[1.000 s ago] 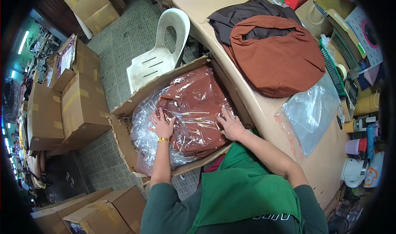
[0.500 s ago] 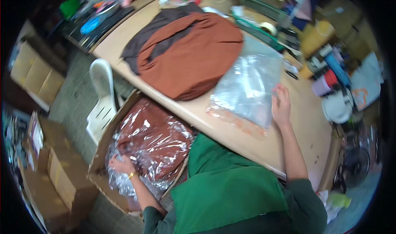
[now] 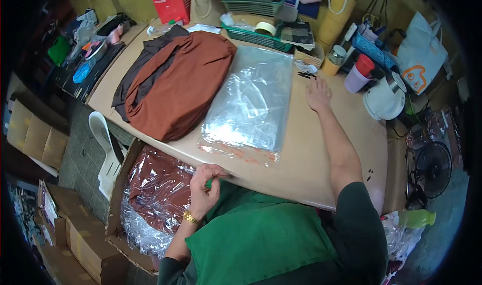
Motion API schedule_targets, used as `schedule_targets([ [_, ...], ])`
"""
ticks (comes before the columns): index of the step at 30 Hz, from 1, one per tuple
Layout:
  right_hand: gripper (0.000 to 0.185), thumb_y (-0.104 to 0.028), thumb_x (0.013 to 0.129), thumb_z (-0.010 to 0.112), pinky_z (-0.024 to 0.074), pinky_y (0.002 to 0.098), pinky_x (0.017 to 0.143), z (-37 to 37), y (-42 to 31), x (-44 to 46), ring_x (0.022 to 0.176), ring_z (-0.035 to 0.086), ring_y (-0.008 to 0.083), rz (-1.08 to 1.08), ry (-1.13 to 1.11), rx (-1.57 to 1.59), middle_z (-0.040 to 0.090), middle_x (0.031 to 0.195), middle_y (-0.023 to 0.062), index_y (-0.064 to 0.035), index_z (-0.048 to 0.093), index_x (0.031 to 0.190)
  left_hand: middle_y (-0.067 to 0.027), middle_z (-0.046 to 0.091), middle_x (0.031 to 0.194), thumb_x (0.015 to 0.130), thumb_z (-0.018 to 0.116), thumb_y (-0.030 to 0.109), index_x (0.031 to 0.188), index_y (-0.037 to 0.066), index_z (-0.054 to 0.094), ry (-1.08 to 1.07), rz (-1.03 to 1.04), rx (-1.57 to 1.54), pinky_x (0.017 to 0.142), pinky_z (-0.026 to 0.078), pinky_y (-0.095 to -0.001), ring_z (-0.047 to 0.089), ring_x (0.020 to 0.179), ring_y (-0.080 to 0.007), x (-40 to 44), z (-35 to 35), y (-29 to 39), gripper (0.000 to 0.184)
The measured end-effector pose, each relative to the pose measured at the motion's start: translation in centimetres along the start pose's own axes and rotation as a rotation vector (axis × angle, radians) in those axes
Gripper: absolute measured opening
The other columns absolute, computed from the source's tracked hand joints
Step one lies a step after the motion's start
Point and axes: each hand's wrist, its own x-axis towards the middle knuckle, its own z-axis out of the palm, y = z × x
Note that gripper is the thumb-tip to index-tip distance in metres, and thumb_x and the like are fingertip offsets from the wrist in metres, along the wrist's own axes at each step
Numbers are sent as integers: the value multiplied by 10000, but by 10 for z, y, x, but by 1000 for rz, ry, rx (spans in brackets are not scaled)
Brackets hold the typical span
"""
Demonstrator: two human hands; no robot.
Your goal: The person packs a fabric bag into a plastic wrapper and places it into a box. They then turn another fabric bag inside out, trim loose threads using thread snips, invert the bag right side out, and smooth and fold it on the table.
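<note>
Head camera view: a broad beige desk [image 3: 311,149] fills the middle. By its near left edge sits a cardboard box [image 3: 116,223] holding brown fabric [image 3: 158,179] in shiny clear plastic. A loose brown cloth item [image 3: 175,94] lies on the desk's left; it looks soft and floppy, probably easiest gathered from both sides. Beside it, flat clear plastic sheeting [image 3: 248,104] appears light, limp and slippery. The person's left hand [image 3: 205,188] is curled at the desk's near edge, beside the box; whether it grips anything cannot be told. The right hand [image 3: 318,93] is released, palm down, fingers stretched toward slim black pens [image 3: 305,75] at the desk's far side; contact is unclear. They look light, stiff and smooth, likely best pinched mid-barrel.
</note>
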Motion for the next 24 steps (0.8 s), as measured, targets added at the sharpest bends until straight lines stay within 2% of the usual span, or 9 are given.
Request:
schedule_targets([
  [2,648,-440,968,426,152,594,1152,-6,6,5,1477,168,304,-82,-77,76,210,1599,105,-125,273,1514,-97,630,1087,784,482,-103,1125,3,596,-201,-466,-745,870,468,-314,597,968,-200,14,-3,53,374],
  [4,648,-447,966,429,154,596,1151,-7,11,8,1471,181,306,-86,-93,104,228,1589,110,-121,284,1507,-77,594,1155,829,461,-60,1224,2,526,-532,-643,-1131,954,432,-305,570,1056,-169,48,-25,120,405],
  [6,648,-454,963,432,157,598,1150,-6,11,6,1466,194,307,-90,-113,138,246,1579,115,-117,295,1500,-122,593,1153,826,533,27,1182,-40,510,-729,-477,-1194,977,416,-328,546,1123,-200,75,-31,177,363],
  [8,638,-461,959,447,192,592,1137,-8,8,4,1408,290,323,-109,-44,106,346,1498,149,-87,349,1467,-96,572,1177,879,444,10,1243,7,488,-791,-188,-1237,993,413,-316,567,1118,-183,91,-29,221,366],
  [11,562,-439,952,481,262,590,1105,-7,5,-6,1304,398,346,-67,45,98,459,1346,165,-65,454,1371,-129,604,1115,877,615,80,1104,-5,559,-887,-378,-1299,880,455,-319,575,1062,-195,106,-36,267,248],
  [14,462,-382,917,563,322,564,1050,-2,7,-21,1192,461,346,-85,183,67,495,1221,169,-34,546,1221,-146,600,1122,707,500,-124,1191,3,516,-868,-57,-1150,854,501,-320,603,935,-226,124,-44,296,501],
  [15,462,-382,917,563,322,564,1050,-4,8,-28,1192,461,346,-84,184,72,495,1221,169,-34,546,1221,-146,601,1108,706,499,-121,1185,3,515,-872,-9,-1117,844,502,-319,603,925,-226,129,-47,302,495],
  [17,344,-277,892,615,390,522,972,-11,11,-44,1102,498,354,-119,228,156,506,1136,177,-21,569,1118,-146,604,1080,706,496,-116,1174,1,514,-892,0,-1106,825,505,-318,603,907,-226,132,-45,306,483],
  [24,250,-118,877,617,458,465,860,-16,29,-100,993,529,394,-357,178,300,529,1025,208,17,562,1080,-147,614,981,703,487,-97,1133,-3,511,-972,-57,-1124,758,516,-315,604,841,-225,130,-42,309,440],
])
